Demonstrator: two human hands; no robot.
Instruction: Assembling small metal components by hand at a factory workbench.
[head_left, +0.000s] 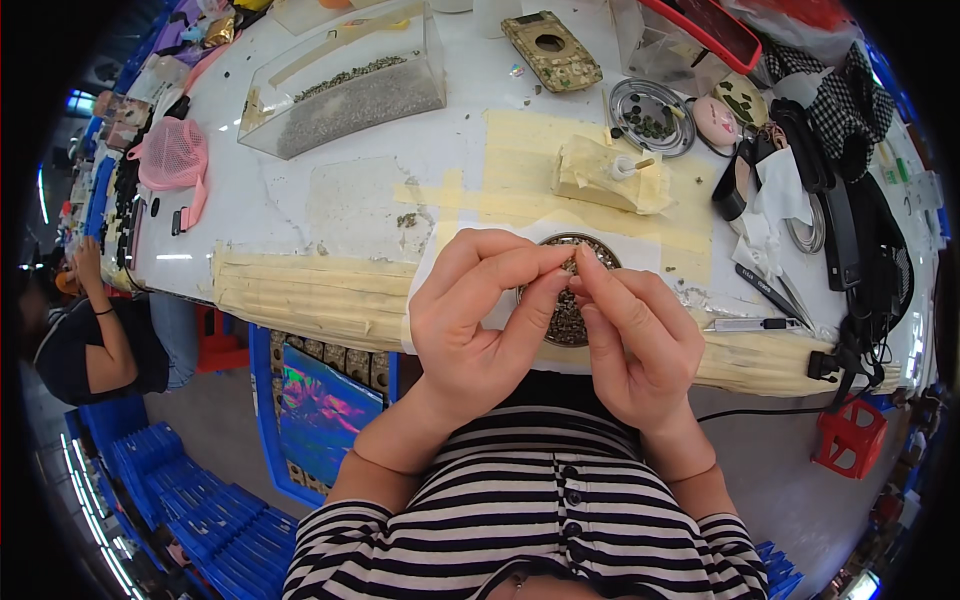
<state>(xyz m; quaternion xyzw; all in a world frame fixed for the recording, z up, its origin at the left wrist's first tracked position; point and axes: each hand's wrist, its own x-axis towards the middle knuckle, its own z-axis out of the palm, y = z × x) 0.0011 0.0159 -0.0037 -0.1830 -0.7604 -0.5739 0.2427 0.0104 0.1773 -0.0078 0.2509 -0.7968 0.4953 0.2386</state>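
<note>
My left hand [465, 325] and my right hand [645, 345] meet fingertip to fingertip near the table's front edge. Both are closed in a pinch; whatever sits between the fingertips is too small and covered to name. Below them is a round metal dish [582, 237] holding many small, mottled brown-green pieces [567, 326]. Part of the dish is hidden by my fingers. White paper [425, 290] lies under it. Just beyond stands a tape-covered block [590, 180], with a small white-topped bottle [623, 167] and a thin stick set in it.
A transparent bin [425, 85] of small parts stands back left, a camouflage toy tank hull [552, 50] at the back. To the right are a dish of dark green parts [648, 118], tweezers [795, 300], a utility knife [752, 324] and black straps. A person [110, 345] sits far left.
</note>
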